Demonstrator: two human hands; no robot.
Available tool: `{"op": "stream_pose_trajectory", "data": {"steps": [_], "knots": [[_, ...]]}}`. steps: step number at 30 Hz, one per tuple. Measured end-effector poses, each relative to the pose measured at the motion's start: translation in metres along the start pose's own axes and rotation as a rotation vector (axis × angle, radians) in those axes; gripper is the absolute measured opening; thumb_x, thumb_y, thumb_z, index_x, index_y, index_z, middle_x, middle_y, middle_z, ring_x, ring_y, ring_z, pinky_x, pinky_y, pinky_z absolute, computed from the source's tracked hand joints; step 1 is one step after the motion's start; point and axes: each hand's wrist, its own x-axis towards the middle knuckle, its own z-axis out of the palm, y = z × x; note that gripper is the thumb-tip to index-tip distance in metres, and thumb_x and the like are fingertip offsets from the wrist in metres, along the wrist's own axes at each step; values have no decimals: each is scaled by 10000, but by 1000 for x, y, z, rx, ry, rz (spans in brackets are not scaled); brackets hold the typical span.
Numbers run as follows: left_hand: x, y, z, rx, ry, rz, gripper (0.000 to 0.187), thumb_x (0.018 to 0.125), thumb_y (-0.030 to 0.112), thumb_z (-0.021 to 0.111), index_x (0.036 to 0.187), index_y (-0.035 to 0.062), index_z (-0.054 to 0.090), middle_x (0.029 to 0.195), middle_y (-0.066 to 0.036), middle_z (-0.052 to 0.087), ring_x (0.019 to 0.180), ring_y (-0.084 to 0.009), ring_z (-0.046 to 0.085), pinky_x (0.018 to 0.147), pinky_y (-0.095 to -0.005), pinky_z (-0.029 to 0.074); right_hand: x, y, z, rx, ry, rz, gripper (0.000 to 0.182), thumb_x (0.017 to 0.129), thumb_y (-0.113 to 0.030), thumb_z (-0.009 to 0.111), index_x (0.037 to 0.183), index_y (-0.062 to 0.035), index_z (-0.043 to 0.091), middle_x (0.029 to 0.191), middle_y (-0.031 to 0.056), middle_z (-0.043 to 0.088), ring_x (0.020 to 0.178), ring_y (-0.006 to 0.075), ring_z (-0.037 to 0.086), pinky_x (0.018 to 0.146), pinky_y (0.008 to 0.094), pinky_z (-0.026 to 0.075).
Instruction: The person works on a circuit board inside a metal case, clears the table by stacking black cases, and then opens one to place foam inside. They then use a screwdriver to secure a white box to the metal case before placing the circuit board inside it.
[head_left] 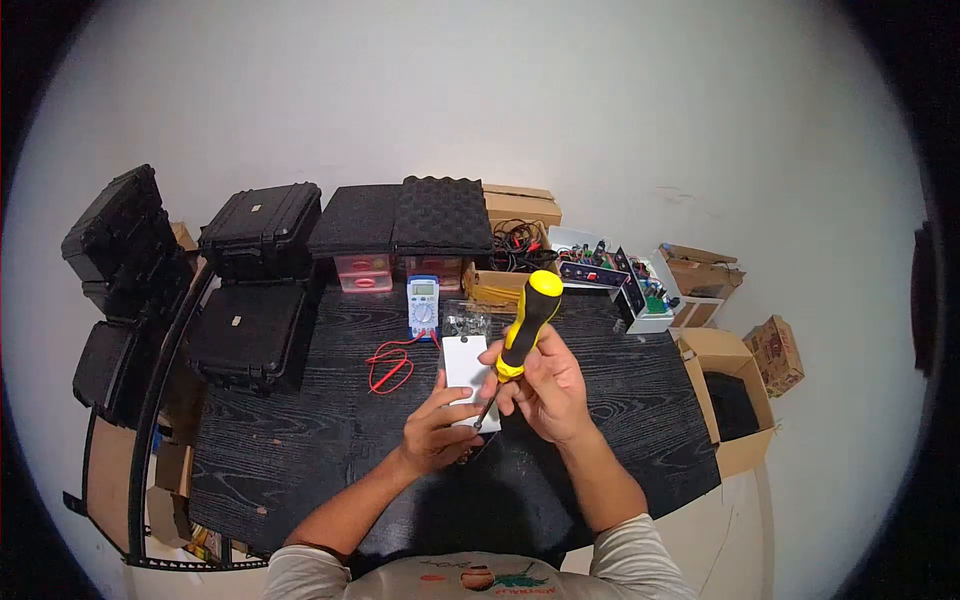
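A yellow and black screwdriver [532, 318] is in my right hand [552, 388], its handle tilted up and its shaft pointing down to the left. The tip of the shaft reaches the lower part of a white rectangular panel [464, 362]. My left hand [438, 424] grips that panel, with fingers laid across its front near the bottom. A small dark hole shows at the panel's top end. Just beyond the panel lies a clear plastic bag [466, 318] with small parts in it. A blue and white multimeter [424, 308] lies to the left of the bag.
Red test leads [392, 370] curl on the black table [330, 420]. Black hard cases [250, 335] stack at the left. Foam-topped drawers [365, 272], a box of cables [520, 245] and opened electronic units [640, 290] line the back. A cardboard box [735, 400] stands right of the table.
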Motion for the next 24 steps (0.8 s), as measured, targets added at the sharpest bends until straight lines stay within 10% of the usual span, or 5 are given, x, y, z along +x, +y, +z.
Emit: {"op": "stream_pose_trajectory", "data": {"steps": [24], "knots": [[-3, -3, 2, -22, 6, 21, 270, 748, 154, 915, 936, 109, 726, 1210, -53, 750, 1249, -358, 655, 1205, -693, 298, -1, 6, -12, -78, -74, -31, 379, 1071, -250, 619, 1355, -34, 491, 1211, 187, 663, 895, 174, 711, 628, 237, 555]]}}
